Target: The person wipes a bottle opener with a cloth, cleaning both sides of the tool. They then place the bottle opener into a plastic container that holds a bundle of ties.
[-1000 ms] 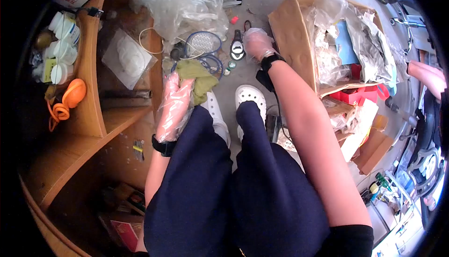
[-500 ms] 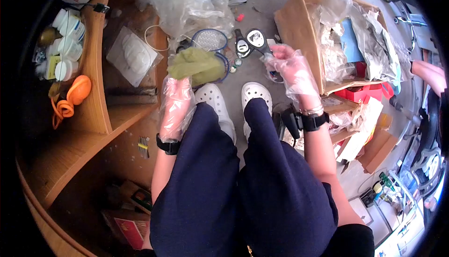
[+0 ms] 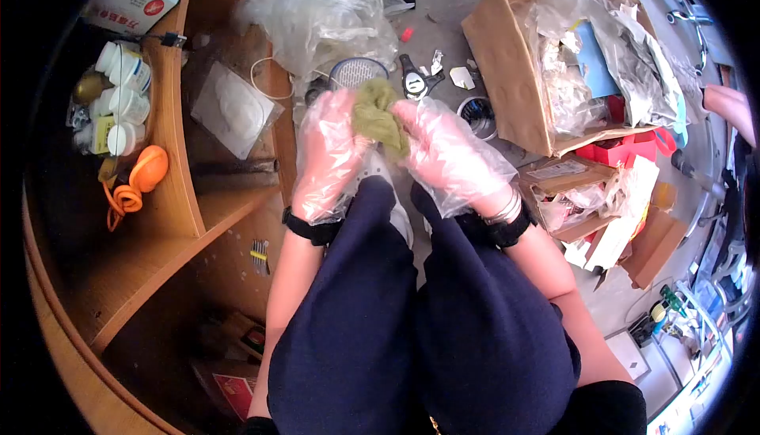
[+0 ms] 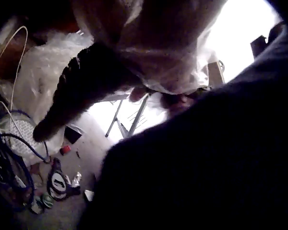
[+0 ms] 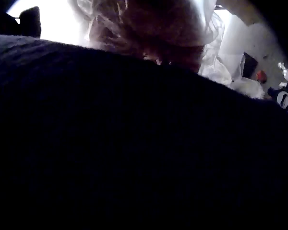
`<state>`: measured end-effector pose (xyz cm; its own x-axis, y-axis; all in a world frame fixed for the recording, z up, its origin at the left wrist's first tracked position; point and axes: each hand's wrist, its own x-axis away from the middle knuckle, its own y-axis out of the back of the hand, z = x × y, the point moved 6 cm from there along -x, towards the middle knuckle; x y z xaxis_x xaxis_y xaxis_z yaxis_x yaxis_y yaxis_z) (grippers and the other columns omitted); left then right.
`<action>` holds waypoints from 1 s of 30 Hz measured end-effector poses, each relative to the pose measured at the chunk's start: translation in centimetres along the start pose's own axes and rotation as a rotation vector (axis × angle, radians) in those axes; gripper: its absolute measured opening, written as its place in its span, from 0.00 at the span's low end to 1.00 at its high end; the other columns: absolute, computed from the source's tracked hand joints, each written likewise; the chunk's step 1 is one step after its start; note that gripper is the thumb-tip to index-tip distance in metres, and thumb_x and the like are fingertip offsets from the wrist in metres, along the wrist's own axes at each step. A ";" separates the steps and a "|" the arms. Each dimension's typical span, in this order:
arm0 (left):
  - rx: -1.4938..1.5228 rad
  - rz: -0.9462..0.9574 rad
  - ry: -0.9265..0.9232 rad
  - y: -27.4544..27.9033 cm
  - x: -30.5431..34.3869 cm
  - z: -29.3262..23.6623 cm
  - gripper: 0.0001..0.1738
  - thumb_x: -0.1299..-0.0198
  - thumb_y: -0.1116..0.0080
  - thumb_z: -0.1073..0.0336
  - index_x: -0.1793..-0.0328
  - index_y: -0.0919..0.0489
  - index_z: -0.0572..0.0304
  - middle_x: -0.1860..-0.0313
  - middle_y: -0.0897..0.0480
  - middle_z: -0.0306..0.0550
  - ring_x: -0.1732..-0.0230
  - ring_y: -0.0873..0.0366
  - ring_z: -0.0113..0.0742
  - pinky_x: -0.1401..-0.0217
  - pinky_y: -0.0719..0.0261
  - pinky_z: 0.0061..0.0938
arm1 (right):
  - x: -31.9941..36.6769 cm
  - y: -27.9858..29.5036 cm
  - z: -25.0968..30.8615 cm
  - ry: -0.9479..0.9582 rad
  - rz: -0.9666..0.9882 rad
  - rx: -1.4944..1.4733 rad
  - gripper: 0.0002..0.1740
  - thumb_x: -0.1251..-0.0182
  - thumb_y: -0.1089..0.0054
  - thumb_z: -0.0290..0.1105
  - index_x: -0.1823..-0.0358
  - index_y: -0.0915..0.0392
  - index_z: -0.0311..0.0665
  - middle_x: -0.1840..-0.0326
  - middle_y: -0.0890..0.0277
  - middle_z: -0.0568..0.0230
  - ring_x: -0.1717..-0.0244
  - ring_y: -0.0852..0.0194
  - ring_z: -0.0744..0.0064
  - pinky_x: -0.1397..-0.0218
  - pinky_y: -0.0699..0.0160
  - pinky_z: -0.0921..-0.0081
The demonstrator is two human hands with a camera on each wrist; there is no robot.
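Observation:
Both hands wear clear plastic gloves and meet above the knees in the head view. An olive-green cloth (image 3: 376, 114) is bunched between them. My left hand (image 3: 326, 146) grips its left side, and the right hand (image 3: 451, 150) pinches its right side. In the left wrist view the cloth (image 4: 86, 81) hangs dark from under the gloved left hand (image 4: 153, 43). Dark trousers (image 5: 110, 134) fill most of the right wrist view, hiding the fingertips of the right hand (image 5: 149, 28).
On the floor ahead lie a blue-rimmed racket (image 3: 360, 71), a black-and-white item (image 3: 414, 83) and a round dark-centred item (image 3: 476, 118). A cardboard box (image 3: 503, 79) full of wrappings stands right. Clear plastic sheeting (image 3: 317, 15) lies ahead; a wooden shelf unit (image 3: 178, 158) stands left.
The right hand has come back from the floor beside the cardboard box to the cloth. The left hand has raised the cloth and moved right, and both hands now hold it.

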<state>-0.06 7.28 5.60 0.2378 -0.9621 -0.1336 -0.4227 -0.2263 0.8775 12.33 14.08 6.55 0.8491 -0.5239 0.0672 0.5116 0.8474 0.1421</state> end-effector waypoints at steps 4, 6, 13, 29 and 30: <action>0.409 -0.141 0.261 0.7 0.6 0.7 0.13 0.47 0.41 0.68 0.56 0.20 0.65 0.63 0.17 0.49 0.63 0.21 0.41 0.58 0.24 0.37 | 0.6 -0.1 1.6 0.052 -0.030 0.222 0.09 0.39 0.46 0.31 0.65 0.28 0.31 0.71 0.28 0.44 0.65 0.29 0.39 0.62 0.32 0.51; 0.566 -0.396 0.380 0.6 1.0 2.4 0.09 0.40 0.48 0.70 0.61 0.20 0.68 0.74 0.18 0.45 0.77 0.24 0.27 0.74 0.27 0.26 | 0.4 -0.6 2.0 0.162 -0.039 0.295 0.09 0.37 0.47 0.32 0.65 0.28 0.32 0.73 0.28 0.44 0.67 0.28 0.41 0.64 0.31 0.53; 1.188 -0.395 0.751 -0.6 2.5 6.8 0.15 0.28 0.60 0.62 0.53 0.24 0.64 0.69 0.21 0.43 0.71 0.26 0.29 0.65 0.25 0.23 | 0.6 -0.6 -3.0 -0.346 -0.084 -0.400 0.10 0.29 0.50 0.32 0.67 0.28 0.35 0.76 0.25 0.64 0.73 0.26 0.72 0.66 0.27 0.73; 0.821 -0.043 0.234 0.7 -0.2 -0.1 0.31 0.50 0.50 0.85 0.36 0.26 0.62 0.41 0.25 0.45 0.39 0.29 0.32 0.31 0.35 0.27 | 1.0 0.6 -1.2 -0.110 -0.090 -0.069 0.17 0.28 0.51 0.36 0.48 0.26 0.31 0.58 0.20 0.50 0.59 0.21 0.63 0.53 0.26 0.70; 0.829 -0.026 0.267 0.3 0.1 0.4 0.31 0.50 0.51 0.85 0.36 0.27 0.62 0.44 0.23 0.45 0.42 0.26 0.33 0.36 0.30 0.27 | 1.0 0.6 -1.2 -0.158 -0.091 -0.025 0.17 0.28 0.51 0.36 0.47 0.26 0.31 0.58 0.20 0.49 0.58 0.20 0.62 0.53 0.26 0.70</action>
<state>-0.47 7.04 5.67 0.4096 -0.9106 0.0546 -0.8899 -0.3857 0.2434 13.68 14.16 5.52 0.7689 -0.6042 0.2093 0.5905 0.7965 0.1301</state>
